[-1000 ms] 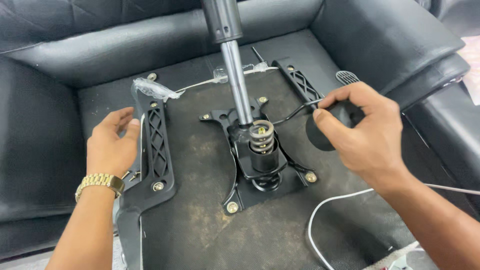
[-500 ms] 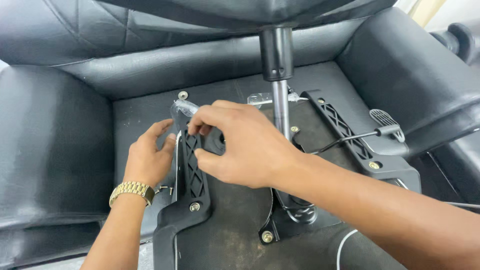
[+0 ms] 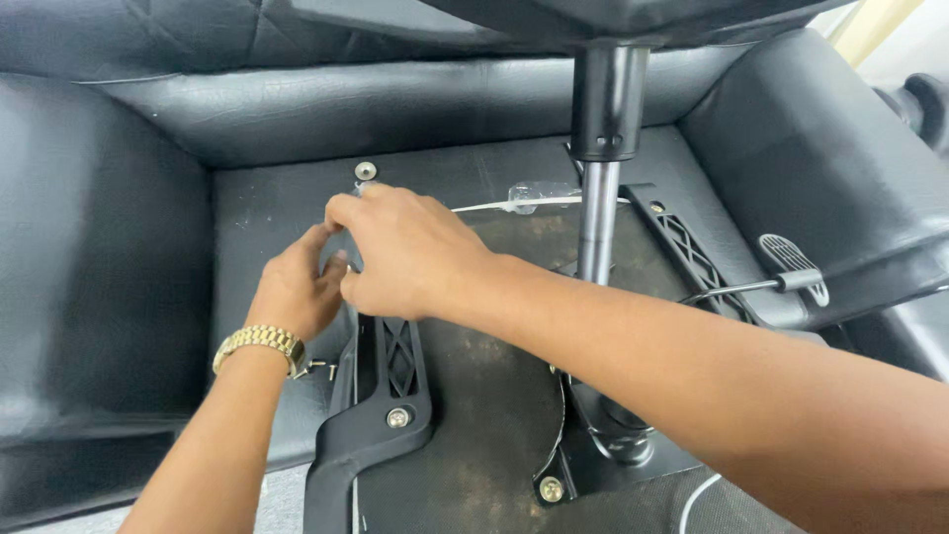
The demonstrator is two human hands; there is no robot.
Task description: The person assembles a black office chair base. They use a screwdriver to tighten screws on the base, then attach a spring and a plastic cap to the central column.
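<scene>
Both hands meet at the top end of the left armrest bracket (image 3: 388,371), a black latticed plastic arm lying on the upturned underside of an office chair seat (image 3: 267,213). Right hand (image 3: 410,252) reaches across from the right, fingers curled down over the bracket's upper end, pinching something small there; what exactly it grasps is hidden under the knuckles. Left hand (image 3: 297,292), gold watch (image 3: 259,344) on the wrist, sits just left of it, fingertips pressed to the bracket's side, bracing rather than clenched.

Just above the grip: a silver bolt head (image 3: 366,170) in the seat base. Below the grip, another bolt (image 3: 397,417) already sits in the bracket's lower hole. Left of that, a few loose screws (image 3: 323,368) lie on the seat.

To the right stand the gas cylinder (image 3: 599,213) and tilt mechanism; beyond them the other bracket (image 3: 697,252).

Step in hand, prob.: fixing the bracket's upper end. Next move calls for keeping the bracket steady w/ the left hand while the right aligns the fastener.
</scene>
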